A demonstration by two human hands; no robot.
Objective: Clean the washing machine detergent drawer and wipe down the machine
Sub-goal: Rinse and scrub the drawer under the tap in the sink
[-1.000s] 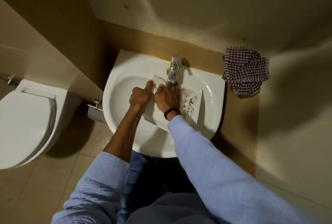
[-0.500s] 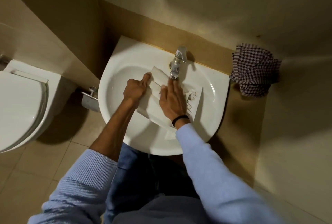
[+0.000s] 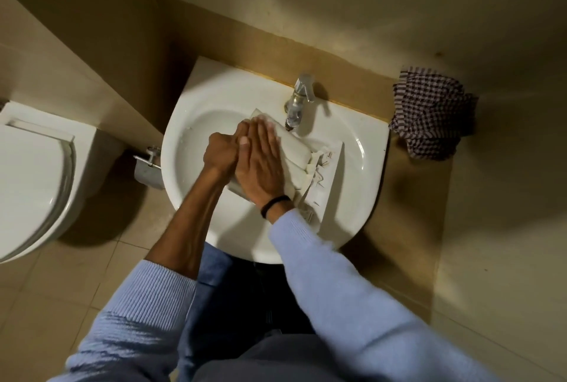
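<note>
The white detergent drawer (image 3: pixel 310 164) lies slanted in the white basin (image 3: pixel 196 148), its far end under the metal tap (image 3: pixel 299 102). My left hand (image 3: pixel 222 153) grips the drawer's left edge with curled fingers. Flat on the drawer's smooth upper surface lies my right hand (image 3: pixel 260 164), fingers straight and pointing away from me, a dark band at its wrist. The drawer's ribbed compartments and front panel show to the right of that hand. The washing machine is not in view.
A checked cloth (image 3: pixel 431 111) lies bunched on the ledge right of the basin. A white toilet (image 3: pixel 33 179) stands at the left, with a metal paper holder (image 3: pixel 147 167) between it and the basin. Beige tiled walls close in behind and at the right.
My right hand has slid left and farther up the drawer until it lies against my left hand. The left hand keeps its grip. The view has shifted slightly.
</note>
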